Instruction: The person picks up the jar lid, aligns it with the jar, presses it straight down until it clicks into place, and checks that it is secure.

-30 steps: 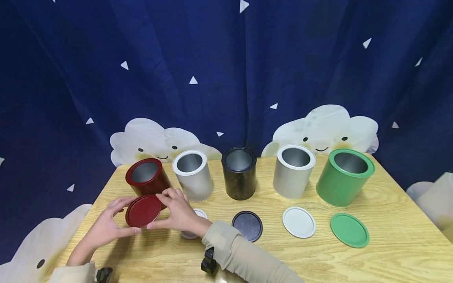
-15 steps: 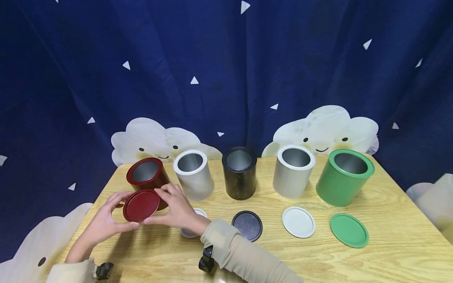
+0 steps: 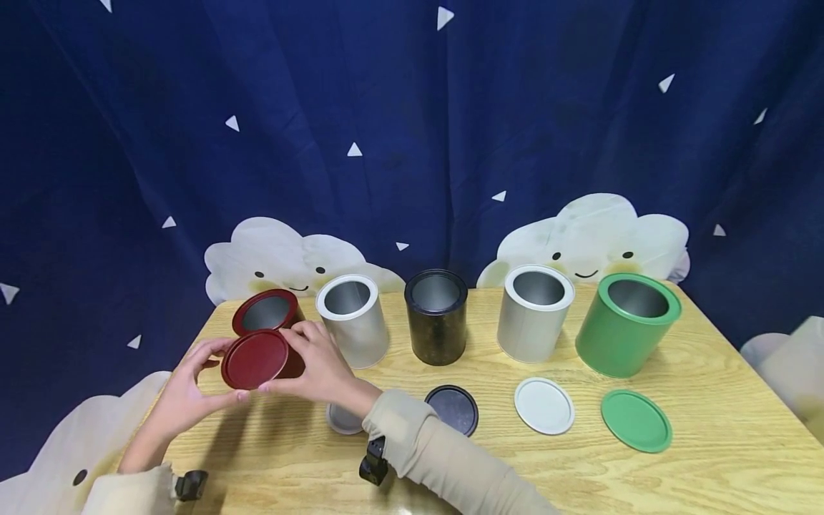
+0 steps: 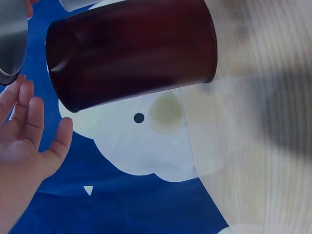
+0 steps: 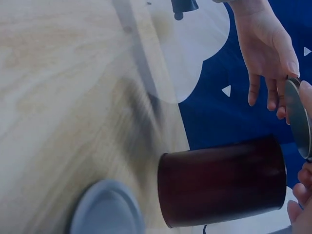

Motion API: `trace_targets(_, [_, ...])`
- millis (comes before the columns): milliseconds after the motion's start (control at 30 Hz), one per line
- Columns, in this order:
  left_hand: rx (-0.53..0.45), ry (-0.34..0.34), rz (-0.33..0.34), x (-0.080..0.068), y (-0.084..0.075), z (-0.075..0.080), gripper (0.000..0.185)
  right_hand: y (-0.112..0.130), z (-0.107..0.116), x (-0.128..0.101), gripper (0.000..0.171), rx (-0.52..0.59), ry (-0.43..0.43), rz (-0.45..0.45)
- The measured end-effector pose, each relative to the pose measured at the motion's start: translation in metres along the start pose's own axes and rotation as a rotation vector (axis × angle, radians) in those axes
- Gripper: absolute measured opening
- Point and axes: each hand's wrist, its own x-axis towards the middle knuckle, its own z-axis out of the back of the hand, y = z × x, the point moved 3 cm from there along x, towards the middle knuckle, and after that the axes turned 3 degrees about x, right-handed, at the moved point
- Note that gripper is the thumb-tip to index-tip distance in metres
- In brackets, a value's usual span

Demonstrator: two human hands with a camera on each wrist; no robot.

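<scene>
Both hands hold a dark red can lid [image 3: 254, 360] by its edge, tilted, in front of and above the near side of the open red can [image 4: 131, 53]. The left hand [image 3: 182, 392] grips the lid's left side with fingers at the top and thumb below. From the right, the right hand [image 3: 318, 366] pinches the opposite edge. In the right wrist view the lid's metallic underside [image 5: 297, 117] faces down toward the table, and the red can stands below it. The lid overlaps part of the can's front rim in the head view.
Right of the red can stand a white can [image 3: 360, 336], a black can [image 3: 439, 336], another white can [image 3: 531, 332] and a green can [image 3: 618, 336], all uncovered. Lids lie before them: grey-white [image 3: 344, 420], black [image 3: 453, 409], white [image 3: 544, 405], green [image 3: 636, 420]. The right forearm crosses over the table.
Both hands have lifted the red lid and carried it slightly left, so it now overlaps the red can's front rim in the head view. The other cans and lids stay put.
</scene>
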Motion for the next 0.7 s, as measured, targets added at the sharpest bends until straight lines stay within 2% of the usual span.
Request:
trace_targets(267, [0.046, 0.003, -0.020, 0.011, -0.004, 0.006, 0.076, 0.000, 0.008, 0.012, 0.075, -0.023, 0.042, -0.032])
trace_targets(700, [0.069, 0.053, 0.015, 0.029, -0.009, 0.018, 0.069, 0.001, 0.015, 0.033, 0.076, -0.071, 0.058, -0.038])
